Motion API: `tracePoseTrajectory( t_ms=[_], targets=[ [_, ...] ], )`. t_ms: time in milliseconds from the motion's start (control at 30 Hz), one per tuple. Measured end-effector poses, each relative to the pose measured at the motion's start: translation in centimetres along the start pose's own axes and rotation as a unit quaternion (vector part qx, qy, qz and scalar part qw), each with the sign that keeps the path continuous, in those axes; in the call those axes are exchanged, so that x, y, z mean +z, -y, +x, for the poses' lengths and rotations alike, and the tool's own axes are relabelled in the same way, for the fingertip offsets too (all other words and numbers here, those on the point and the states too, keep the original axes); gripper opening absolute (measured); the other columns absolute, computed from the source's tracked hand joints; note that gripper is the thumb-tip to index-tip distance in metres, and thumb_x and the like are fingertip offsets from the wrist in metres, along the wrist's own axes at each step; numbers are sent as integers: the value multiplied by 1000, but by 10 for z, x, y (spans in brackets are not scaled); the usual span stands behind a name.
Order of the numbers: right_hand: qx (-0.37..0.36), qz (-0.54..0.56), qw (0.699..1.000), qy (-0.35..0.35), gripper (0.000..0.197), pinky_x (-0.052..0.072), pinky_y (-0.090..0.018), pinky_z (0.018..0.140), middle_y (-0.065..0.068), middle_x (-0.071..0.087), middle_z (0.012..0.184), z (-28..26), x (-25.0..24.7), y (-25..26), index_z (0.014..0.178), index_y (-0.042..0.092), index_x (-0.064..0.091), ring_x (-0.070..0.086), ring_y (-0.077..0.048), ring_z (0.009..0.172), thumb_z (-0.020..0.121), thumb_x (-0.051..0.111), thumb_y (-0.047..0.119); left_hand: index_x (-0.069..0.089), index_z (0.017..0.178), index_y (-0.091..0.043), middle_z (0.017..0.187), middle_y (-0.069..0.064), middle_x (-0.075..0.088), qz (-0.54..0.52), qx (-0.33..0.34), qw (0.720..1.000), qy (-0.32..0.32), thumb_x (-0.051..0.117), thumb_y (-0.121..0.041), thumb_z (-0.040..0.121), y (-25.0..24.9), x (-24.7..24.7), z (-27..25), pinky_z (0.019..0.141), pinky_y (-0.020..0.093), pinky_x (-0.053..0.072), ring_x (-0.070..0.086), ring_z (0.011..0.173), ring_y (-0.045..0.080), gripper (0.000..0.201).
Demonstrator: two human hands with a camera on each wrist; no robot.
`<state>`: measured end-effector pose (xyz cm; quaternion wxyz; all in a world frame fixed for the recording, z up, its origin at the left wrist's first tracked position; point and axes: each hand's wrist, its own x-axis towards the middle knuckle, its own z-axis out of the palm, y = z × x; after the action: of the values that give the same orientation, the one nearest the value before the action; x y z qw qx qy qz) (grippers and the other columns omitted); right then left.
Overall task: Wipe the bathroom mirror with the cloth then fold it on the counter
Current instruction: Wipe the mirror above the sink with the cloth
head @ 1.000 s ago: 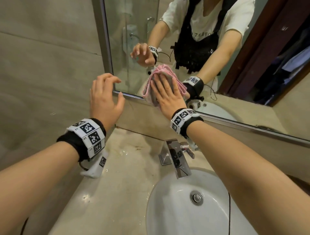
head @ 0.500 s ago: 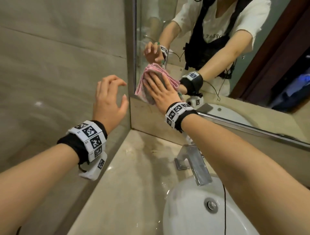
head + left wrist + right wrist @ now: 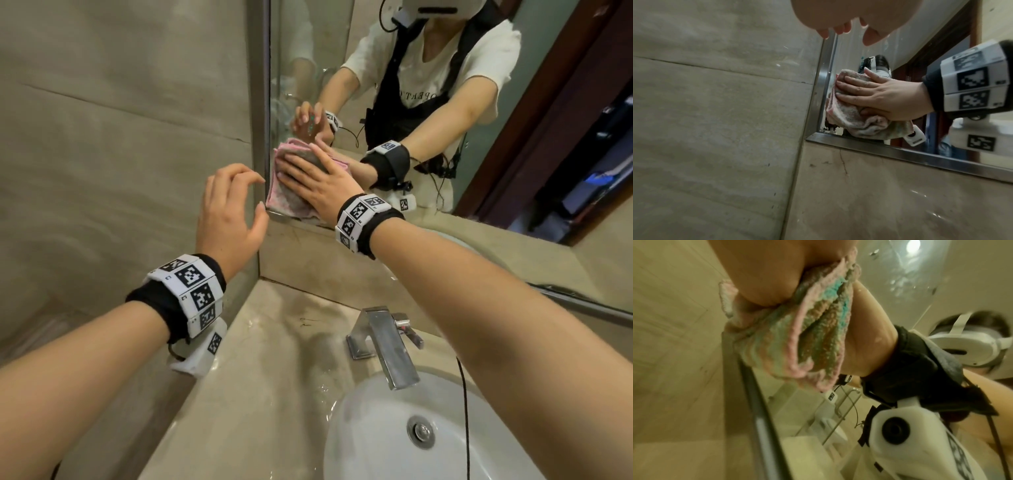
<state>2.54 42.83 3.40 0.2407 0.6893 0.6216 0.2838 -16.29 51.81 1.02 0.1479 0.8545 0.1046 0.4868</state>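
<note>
A pink striped cloth (image 3: 286,195) lies bunched against the mirror (image 3: 308,44) at its lower left corner, just above the metal frame. My right hand (image 3: 320,183) presses it flat onto the glass with straight, spread fingers. The left wrist view shows the cloth (image 3: 851,113) sagging under the right hand (image 3: 881,95) down to the bottom frame. In the right wrist view the cloth (image 3: 807,337) is squeezed between my palm and the glass. My left hand (image 3: 229,212) hovers beside the mirror's left edge, its fingers loosely curved and holding nothing.
Below the mirror runs a wet beige counter (image 3: 260,383) with a chrome faucet (image 3: 387,342) and a white sink (image 3: 370,445). A tiled wall (image 3: 120,154) closes the left side. A thin black cable (image 3: 464,411) hangs from my right arm over the sink.
My right hand has slid the cloth leftwards and slightly down, into the mirror's lower left corner. The left hand has kept hovering near the frame.
</note>
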Motion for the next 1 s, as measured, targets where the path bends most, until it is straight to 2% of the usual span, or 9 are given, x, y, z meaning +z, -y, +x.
tracePoseTrajectory(
  t_ms=[167, 300, 400, 500, 600, 700, 767, 900, 1000],
  targets=[
    [-7, -13, 1000, -28, 73, -4, -55, 108, -11, 22, 155, 5, -27, -32, 148, 10, 21, 17, -30, 143, 90, 14, 54, 56, 105, -1, 109, 21, 53, 6, 4, 1000, -6, 53, -12, 77, -5, -7, 9, 93, 32, 33, 46, 101, 31, 30],
    [-5, 10, 999, -37, 76, -11, -53, 108, -10, 9, 158, 8, -38, -44, 150, 13, 10, 4, -29, 145, 86, 7, 55, 56, 106, 0, 110, 21, 53, 5, 1, 1000, -5, 51, -14, 78, -9, -9, 12, 92, 33, 35, 44, 101, 27, 32],
    [10, 6, 999, -31, 79, -11, -54, 108, -10, 10, 158, 8, -38, -40, 150, 13, 12, 5, -30, 145, 84, 1, 56, 55, 106, 0, 110, 20, 53, 9, -2, 1000, -6, 51, -14, 78, -11, -9, 12, 92, 32, 34, 44, 101, 28, 32],
    [20, 9, 999, -44, 73, -6, -55, 110, -11, 16, 156, 1, -41, -38, 148, 10, 19, 11, -30, 145, 88, 8, 50, 55, 108, -2, 112, 18, 53, 6, -9, 1000, 8, 52, -12, 78, -9, -4, 13, 93, 29, 32, 45, 103, 28, 32],
    [62, -38, 992, -101, 59, 2, -54, 111, -12, 26, 153, -5, -47, -42, 145, 9, 30, 21, -30, 142, 95, 35, 39, 53, 116, -4, 121, 15, 51, -30, -36, 994, 96, 52, -4, 81, -8, 11, 24, 99, 30, 32, 47, 113, 29, 35],
    [83, 17, 990, -110, 58, -13, -50, 111, -13, 12, 157, -9, -50, -50, 149, 8, 19, 8, -30, 145, 97, 22, 34, 42, 133, -2, 140, 15, 40, -44, -77, 977, 196, 47, 0, 88, -10, 33, 44, 109, 28, 25, 38, 131, 28, 46],
    [83, 22, 989, -117, 61, -10, -50, 112, -13, 13, 156, -13, -54, -55, 148, 6, 19, 9, -29, 145, 97, 23, 37, 35, 139, -3, 146, 14, 32, -34, -98, 969, 224, 46, -3, 90, -10, 45, 56, 111, 30, 23, 33, 134, 26, 50],
    [78, -70, 982, -156, 61, 3, -50, 108, -13, 40, 146, -25, -47, -67, 139, 3, 41, 36, -29, 136, 92, 42, 41, 41, 131, -7, 129, 14, 44, -47, -109, 979, 168, 54, -12, 88, -8, 58, 67, 97, 43, 42, 49, 114, 31, 45],
    [98, -129, 971, -176, 72, 4, -52, 110, -11, 40, 146, -36, -42, -75, 140, 5, 40, 35, -28, 137, 88, 47, 54, 44, 129, -10, 126, 15, 43, -36, -94, 988, 121, 61, -18, 84, -12, 63, 67, 94, 47, 44, 48, 112, 32, 49]
  ],
)
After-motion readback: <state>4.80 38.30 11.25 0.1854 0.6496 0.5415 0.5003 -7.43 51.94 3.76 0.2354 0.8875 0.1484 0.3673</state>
